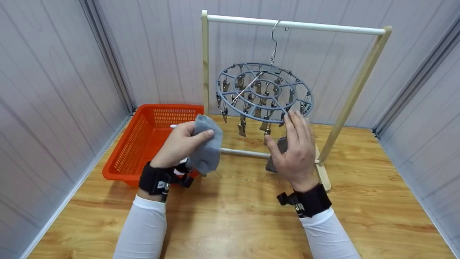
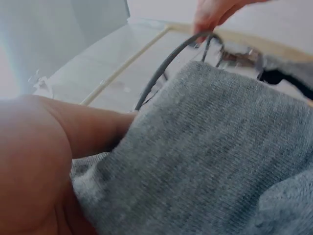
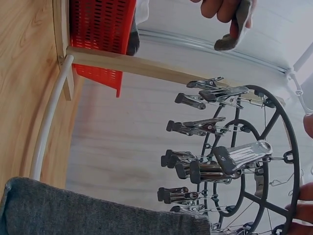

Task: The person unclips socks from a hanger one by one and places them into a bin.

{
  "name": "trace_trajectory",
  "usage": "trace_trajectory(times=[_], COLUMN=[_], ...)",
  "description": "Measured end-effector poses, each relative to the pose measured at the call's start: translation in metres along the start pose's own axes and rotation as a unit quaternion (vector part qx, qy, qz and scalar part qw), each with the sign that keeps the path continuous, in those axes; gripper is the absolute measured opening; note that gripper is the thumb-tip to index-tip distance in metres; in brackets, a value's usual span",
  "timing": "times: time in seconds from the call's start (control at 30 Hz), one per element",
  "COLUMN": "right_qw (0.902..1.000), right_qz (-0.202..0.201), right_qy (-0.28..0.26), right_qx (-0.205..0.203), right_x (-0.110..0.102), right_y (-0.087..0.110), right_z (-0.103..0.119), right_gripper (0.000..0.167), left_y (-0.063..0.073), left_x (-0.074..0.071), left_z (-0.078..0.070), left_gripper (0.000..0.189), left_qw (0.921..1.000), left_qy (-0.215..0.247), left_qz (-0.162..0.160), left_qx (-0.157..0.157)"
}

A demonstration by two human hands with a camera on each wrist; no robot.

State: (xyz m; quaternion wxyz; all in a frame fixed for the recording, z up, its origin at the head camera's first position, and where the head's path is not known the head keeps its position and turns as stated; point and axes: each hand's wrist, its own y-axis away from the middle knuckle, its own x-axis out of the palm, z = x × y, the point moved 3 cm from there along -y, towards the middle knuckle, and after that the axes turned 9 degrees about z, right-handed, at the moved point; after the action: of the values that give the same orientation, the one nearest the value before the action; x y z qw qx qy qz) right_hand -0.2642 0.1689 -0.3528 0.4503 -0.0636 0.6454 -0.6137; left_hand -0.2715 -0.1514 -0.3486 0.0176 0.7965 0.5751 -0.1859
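My left hand (image 1: 176, 145) grips a light grey sock (image 1: 208, 149), thumb on top of the cloth. In the left wrist view the knit sock (image 2: 205, 147) fills most of the picture. My right hand (image 1: 297, 151) has its fingers extended and spread from the thumb, fingertips at the near right rim of a round grey clip hanger (image 1: 256, 119). Metal clips (image 3: 244, 154) dangle from the hanger's rings. A darker grey sock (image 3: 98, 210) hangs below the hanger beside my right hand, partly hidden by it in the head view.
An orange basket (image 1: 122, 177) stands at the left, partly behind my left arm, with white and dark cloth at its edge in the right wrist view. The hanger's hook (image 1: 275, 43) is over the white bar (image 1: 323, 27) of a wooden-legged stand. Panel walls (image 1: 50, 108) enclose the wooden surface.
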Motion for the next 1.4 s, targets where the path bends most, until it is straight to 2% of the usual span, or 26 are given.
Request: trace_trajectory(times=[0.17, 0.27, 0.4, 0.73, 0.83, 0.93, 1.07, 1.13, 1.23, 1.4], right_qw=[1.0000, 1.0000, 1.0000, 0.9999, 0.9998, 0.9998, 0.9997, 0.9996, 0.9993, 0.9983], right_qz=[0.002, 0.002, 0.003, 0.014, 0.016, 0.015, 0.012, 0.012, 0.014, 0.018], right_qy=[0.006, 0.006, 0.005, -0.001, -0.005, -0.009, -0.016, -0.019, -0.029, -0.045], right_qx=[-0.002, -0.005, -0.006, -0.005, -0.007, -0.009, -0.014, -0.017, -0.020, -0.030], right_x=[0.002, 0.002, 0.003, 0.001, 0.001, 0.000, -0.002, -0.002, -0.002, -0.004], right_y=[0.000, 0.001, 0.002, 0.002, 0.002, 0.001, 0.001, 0.001, 0.001, 0.004], right_z=[0.001, 0.002, 0.003, 0.002, 0.001, 0.000, -0.003, -0.004, -0.005, -0.005], right_gripper=[0.074, 0.074, 0.075, 0.076, 0.077, 0.076, 0.075, 0.074, 0.073, 0.072], left_y=[0.006, 0.011, 0.012, 0.005, 0.007, 0.011, 0.016, 0.019, 0.021, 0.020], left_x=[-0.023, -0.036, -0.047, -0.054, -0.056, -0.057, -0.054, -0.052, -0.046, -0.031], left_z=[0.005, 0.008, 0.014, 0.041, 0.047, 0.048, 0.042, 0.038, 0.032, 0.022], left_gripper=[0.032, 0.034, 0.032, 0.029, 0.041, 0.057, 0.062, 0.061, 0.056, 0.046], left_qw=[0.9991, 0.9962, 0.9907, 0.9780, 0.9689, 0.9548, 0.9375, 0.9325, 0.9361, 0.9594], left_qy=[-0.010, -0.034, -0.075, -0.157, -0.192, -0.233, -0.266, -0.274, -0.261, -0.205], left_qz=[-0.031, -0.057, -0.083, -0.066, -0.056, -0.062, -0.100, -0.120, -0.141, -0.141], left_qx=[-0.028, -0.057, -0.078, -0.120, -0.146, -0.174, -0.201, -0.203, -0.188, -0.133])
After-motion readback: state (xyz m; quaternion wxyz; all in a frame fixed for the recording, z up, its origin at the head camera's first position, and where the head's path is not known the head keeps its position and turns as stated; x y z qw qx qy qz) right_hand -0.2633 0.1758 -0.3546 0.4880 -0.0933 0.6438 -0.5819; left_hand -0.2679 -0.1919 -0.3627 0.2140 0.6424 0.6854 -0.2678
